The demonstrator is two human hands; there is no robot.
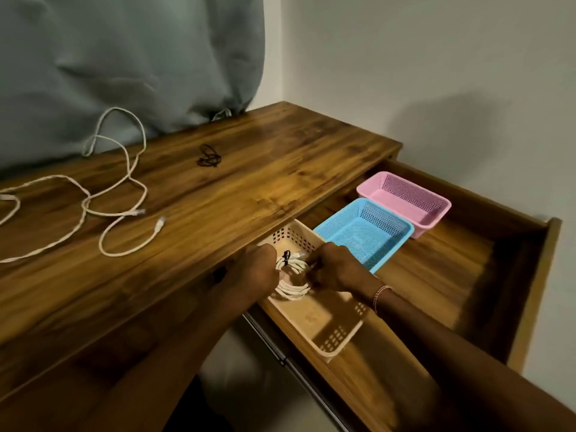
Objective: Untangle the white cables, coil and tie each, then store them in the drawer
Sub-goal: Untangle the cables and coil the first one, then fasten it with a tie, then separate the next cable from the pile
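**Coiled white cable held low in the beige basket, at the drawer's left end**

The coiled white cable [291, 277], bound at its top by a black tie [286, 254], sits inside the beige basket [339, 341]. That basket lies at the left end of the open drawer [530, 291], its far end tucked under the table's [218, 198] front edge. The left hand [255, 269] curls its fingers round the coil's left side. The right hand [336, 269] pinches the right side. Motion blur hides whether the coil already rests on the basket floor.

Several things could go wrong from here:
- If the tie is slack, the loops may spring apart once both hands let go.
- A plug end could snag in the basket's perforated wall as the fingers pull away.
- The overhanging table edge leaves little room, so the knuckles may knock it.

The blue basket [364, 232] touches the beige one, and the pink basket [405, 198] lies beyond it.

Loose white cables [124, 188] sprawl by the table's left edge, not yet coiled and crossing each other. A careless tug there could tighten the crossings. Spare black ties [208, 157] lie toward the back edge.
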